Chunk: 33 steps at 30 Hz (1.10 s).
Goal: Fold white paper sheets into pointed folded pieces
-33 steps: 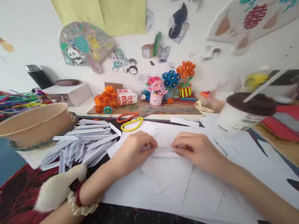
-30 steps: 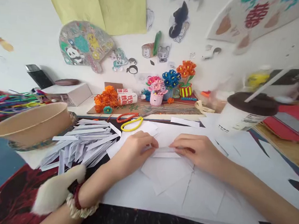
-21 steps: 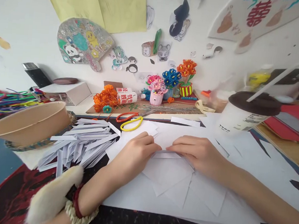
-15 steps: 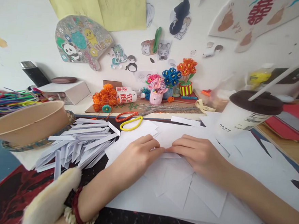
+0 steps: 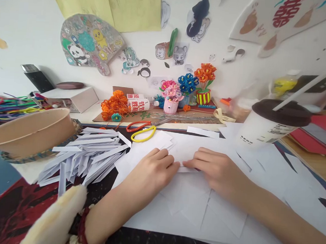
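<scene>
My left hand (image 5: pixel 159 168) and my right hand (image 5: pixel 212 166) meet over white sheets, fingers curled, pinching a narrow folded paper strip (image 5: pixel 187 170) between them. Only part of the strip shows; the fingertips cover its ends. Beneath both hands lie large white paper sheets (image 5: pixel 156 218) and several smaller cut pieces (image 5: pixel 223 215). Left of my left hand is a heap of folded white strips (image 5: pixel 94 150). Scissors with one red and one yellow handle (image 5: pixel 143 134) lie beyond my hands.
A lidded cup with a straw (image 5: pixel 274 122) stands at the right. On the left sits a round tan basin (image 5: pixel 31 131). Craft flowers (image 5: pixel 115 105), fallen bottles (image 5: pixel 138 104) and small flower pots (image 5: pixel 171 106) line the back by the wall.
The fingers of both hands have shifted slightly along the paper strip, my left hand's fingers curling in more. The view has moved a little.
</scene>
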{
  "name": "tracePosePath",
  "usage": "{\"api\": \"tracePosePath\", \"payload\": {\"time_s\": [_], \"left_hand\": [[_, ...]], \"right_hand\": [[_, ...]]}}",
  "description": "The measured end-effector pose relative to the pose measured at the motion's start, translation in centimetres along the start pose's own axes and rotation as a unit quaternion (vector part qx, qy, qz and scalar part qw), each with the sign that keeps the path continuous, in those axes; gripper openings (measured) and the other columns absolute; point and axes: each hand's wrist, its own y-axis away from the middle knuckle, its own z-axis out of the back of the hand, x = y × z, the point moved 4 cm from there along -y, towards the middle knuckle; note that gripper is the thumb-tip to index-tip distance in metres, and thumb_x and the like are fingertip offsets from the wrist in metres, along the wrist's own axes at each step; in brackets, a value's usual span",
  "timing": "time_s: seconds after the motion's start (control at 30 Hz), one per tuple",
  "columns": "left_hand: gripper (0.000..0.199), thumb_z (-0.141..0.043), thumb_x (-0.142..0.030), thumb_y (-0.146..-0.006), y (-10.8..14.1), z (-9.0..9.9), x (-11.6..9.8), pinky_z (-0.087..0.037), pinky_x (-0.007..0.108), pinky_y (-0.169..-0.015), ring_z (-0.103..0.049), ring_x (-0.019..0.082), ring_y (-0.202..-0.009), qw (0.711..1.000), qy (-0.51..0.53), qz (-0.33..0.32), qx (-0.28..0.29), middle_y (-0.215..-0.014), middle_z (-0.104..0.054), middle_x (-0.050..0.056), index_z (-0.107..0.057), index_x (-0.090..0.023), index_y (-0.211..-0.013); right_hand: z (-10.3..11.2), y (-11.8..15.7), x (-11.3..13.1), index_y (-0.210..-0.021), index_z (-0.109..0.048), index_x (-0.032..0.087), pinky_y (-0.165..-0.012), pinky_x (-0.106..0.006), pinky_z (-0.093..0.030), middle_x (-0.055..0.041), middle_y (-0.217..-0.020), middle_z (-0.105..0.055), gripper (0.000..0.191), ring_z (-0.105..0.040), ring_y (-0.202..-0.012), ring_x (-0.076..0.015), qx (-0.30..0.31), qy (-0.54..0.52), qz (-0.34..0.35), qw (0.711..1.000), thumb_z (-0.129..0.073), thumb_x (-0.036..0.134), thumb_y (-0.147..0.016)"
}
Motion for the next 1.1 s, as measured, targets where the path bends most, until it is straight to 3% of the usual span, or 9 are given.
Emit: {"api": "tracePosePath", "payload": {"time_s": [0.1,0.27,0.5,0.77,0.97,1.1], "left_hand": [[0.016,-0.049,-0.016,-0.095,0.0,0.0,-0.1,-0.042,0.034,-0.068,-0.049,0.02,-0.077,1.0,-0.005,-0.001,-0.001,-0.08,-0.059,0.005,-0.064,-0.012,-0.096],[0.015,-0.049,-0.016,-0.095,0.0,0.0,-0.1,-0.042,0.033,-0.068,-0.05,0.019,-0.077,1.0,-0.013,-0.006,-0.003,-0.08,-0.059,0.004,-0.064,-0.012,-0.095],[0.015,-0.048,-0.013,-0.095,-0.1,-0.2,-0.3,-0.043,0.033,-0.067,-0.051,0.02,-0.077,0.999,-0.043,-0.013,-0.002,-0.079,-0.06,0.005,-0.063,-0.011,-0.093],[0.013,-0.049,-0.011,-0.093,-0.1,0.1,-1.0,-0.039,0.033,-0.062,-0.05,0.019,-0.072,0.995,-0.091,-0.032,-0.012,-0.077,-0.059,0.005,-0.061,-0.011,-0.089],[0.01,-0.051,-0.009,-0.091,0.0,0.1,-1.0,-0.04,0.033,-0.063,-0.049,0.019,-0.073,0.998,-0.068,-0.014,0.008,-0.078,-0.058,0.004,-0.06,-0.01,-0.092],[0.012,-0.05,-0.007,-0.091,0.0,0.1,-1.0,-0.041,0.033,-0.064,-0.049,0.02,-0.074,0.998,-0.062,-0.015,0.002,-0.081,-0.058,0.005,-0.06,-0.01,-0.096]], "right_hand": [[0.0,0.0,0.0,-0.099,-0.068,0.015,-0.06,-0.028,-0.045,-0.0057,-0.078,-0.063,0.034,-0.056,-0.073,-0.0177,-0.004,-0.004,0.0,1.0,-0.038,0.002,-0.092],[0.3,0.0,0.3,-0.093,-0.067,0.013,-0.061,-0.029,-0.043,-0.008,-0.085,-0.065,0.028,-0.054,-0.073,-0.017,-0.03,0.026,0.057,0.998,-0.041,0.004,-0.094],[-0.2,-0.3,0.8,-0.07,-0.06,0.014,-0.056,-0.029,-0.035,-0.004,-0.069,-0.055,0.033,-0.046,-0.065,-0.016,0.001,0.085,0.081,0.993,-0.04,0.006,-0.096],[-0.4,-0.4,1.1,-0.065,-0.055,0.016,-0.056,-0.029,-0.032,-0.0015,-0.065,-0.047,0.036,-0.041,-0.062,-0.0158,-0.002,0.11,0.082,0.991,-0.039,0.004,-0.095],[-0.3,-0.1,1.0,-0.071,-0.059,0.015,-0.055,-0.03,-0.034,-0.0029,-0.067,-0.049,0.033,-0.043,-0.063,-0.0169,0.006,0.101,0.064,0.993,-0.038,0.003,-0.093],[0.0,0.1,1.1,-0.098,-0.065,0.013,-0.062,-0.032,-0.044,-0.0082,-0.081,-0.061,0.034,-0.054,-0.073,-0.0192,-0.005,0.061,0.046,0.997,-0.033,0.003,-0.094]]}}
